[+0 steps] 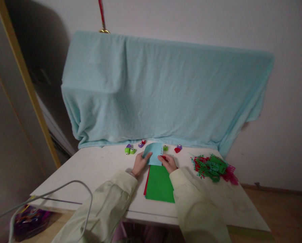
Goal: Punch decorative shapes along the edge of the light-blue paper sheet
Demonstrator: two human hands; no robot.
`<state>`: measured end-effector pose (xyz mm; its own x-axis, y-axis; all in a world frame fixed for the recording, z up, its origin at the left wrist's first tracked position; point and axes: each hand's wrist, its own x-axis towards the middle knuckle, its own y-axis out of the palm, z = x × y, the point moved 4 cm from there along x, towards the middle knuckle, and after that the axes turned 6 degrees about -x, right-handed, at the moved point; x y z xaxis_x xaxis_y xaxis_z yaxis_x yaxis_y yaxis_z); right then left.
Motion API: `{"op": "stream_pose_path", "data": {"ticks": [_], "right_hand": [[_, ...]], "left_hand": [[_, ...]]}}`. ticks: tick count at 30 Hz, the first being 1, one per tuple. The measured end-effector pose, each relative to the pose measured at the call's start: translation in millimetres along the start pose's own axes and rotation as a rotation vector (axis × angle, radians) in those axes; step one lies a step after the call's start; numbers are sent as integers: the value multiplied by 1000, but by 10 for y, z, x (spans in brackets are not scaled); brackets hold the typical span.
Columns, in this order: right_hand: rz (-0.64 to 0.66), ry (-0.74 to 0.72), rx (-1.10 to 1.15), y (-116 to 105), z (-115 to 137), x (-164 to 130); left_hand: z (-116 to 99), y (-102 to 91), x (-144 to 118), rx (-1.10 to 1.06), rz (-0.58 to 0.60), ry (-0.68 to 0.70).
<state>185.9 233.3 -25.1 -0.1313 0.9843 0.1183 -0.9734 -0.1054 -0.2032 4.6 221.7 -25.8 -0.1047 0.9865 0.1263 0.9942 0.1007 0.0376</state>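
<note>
Both hands, left hand [140, 163] & right hand [169, 162], pinch blue paper [154, 154] at frame centre; w/ uneven grip it could crease or slip onto green sheet [160, 184].

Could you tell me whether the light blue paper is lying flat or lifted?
Lifted: both hands, left hand and right hand, hold the light blue paper tilted up.

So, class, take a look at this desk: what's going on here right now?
A person in pale sleeves sits at a white table, with both hands on a small light-blue sheet of paper. The left hand holds its left edge; the right hand pinches its lower right side. Below it lies a green paper sheet on top of a red one. Small colourful paper punches sit behind, and a pile of green and red cut paper strips lies to the right.
</note>
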Motion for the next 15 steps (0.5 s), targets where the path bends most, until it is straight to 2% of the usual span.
{"op": "stream_pose_path", "data": {"ticks": [5, 10, 15], "right_hand": [[-22, 18, 26, -22, 17, -6], [13, 15, 32, -38, 21, 6], [-42, 24, 70, -100, 49, 11]], "left_hand": [[0, -8, 12, 36, -15, 42], [38, -23, 34, 63, -43, 46], [32, -32, 34, 70, -66, 54]]}}
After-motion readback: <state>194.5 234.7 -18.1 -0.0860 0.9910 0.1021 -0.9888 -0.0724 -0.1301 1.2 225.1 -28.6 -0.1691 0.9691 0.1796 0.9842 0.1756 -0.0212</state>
